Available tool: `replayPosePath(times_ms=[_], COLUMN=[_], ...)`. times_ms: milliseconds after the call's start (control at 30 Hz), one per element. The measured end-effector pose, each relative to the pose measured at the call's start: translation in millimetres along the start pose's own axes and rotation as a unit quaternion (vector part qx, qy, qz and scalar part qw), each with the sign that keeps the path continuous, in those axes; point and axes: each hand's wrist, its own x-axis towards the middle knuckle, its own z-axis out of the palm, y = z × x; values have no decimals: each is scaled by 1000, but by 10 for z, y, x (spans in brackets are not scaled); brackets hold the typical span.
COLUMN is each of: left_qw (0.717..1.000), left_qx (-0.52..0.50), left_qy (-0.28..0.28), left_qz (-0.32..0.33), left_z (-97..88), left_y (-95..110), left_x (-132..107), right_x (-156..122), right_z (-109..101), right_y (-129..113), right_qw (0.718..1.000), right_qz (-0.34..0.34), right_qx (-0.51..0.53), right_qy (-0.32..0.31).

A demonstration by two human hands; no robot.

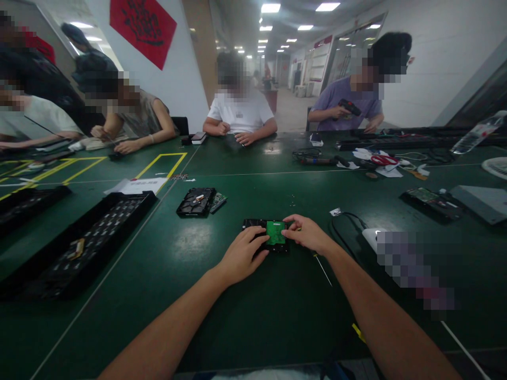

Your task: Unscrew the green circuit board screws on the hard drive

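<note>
A black hard drive with a green circuit board on its upper face lies on the table in front of me. My left hand steadies it, fingers over its left part and thumb by the near edge. At the board's right edge, the thumb and fingertips of my right hand are pinched together. A screwdriver with yellow on its handle runs beneath that hand, its thin shaft pointing back toward me; it seems tucked in the palm, its grip mostly hidden.
Another hard drive lies beyond, beside a loose circuit board. A long black tray stands left. To the right are a cabled white device, partly blurred, and another drive. Tiny screws lie ahead. Several people sit opposite.
</note>
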Motion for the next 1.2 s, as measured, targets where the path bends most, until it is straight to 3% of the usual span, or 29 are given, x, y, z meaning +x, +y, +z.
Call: replayPosePath(times_ms=[300, 1200], left_qw=[1000, 1000], left_qx=[-4, -5], left_qy=[0, 8], left_qz=[-1, 6], left_z=[0, 2], left_y=[-10, -12], left_x=[-3, -8], right_x=[7, 23], right_z=[54, 59], right_y=[13, 42], right_qw=[992, 990], right_qz=[-58, -66], right_qx=[-107, -120], right_qy=[28, 18])
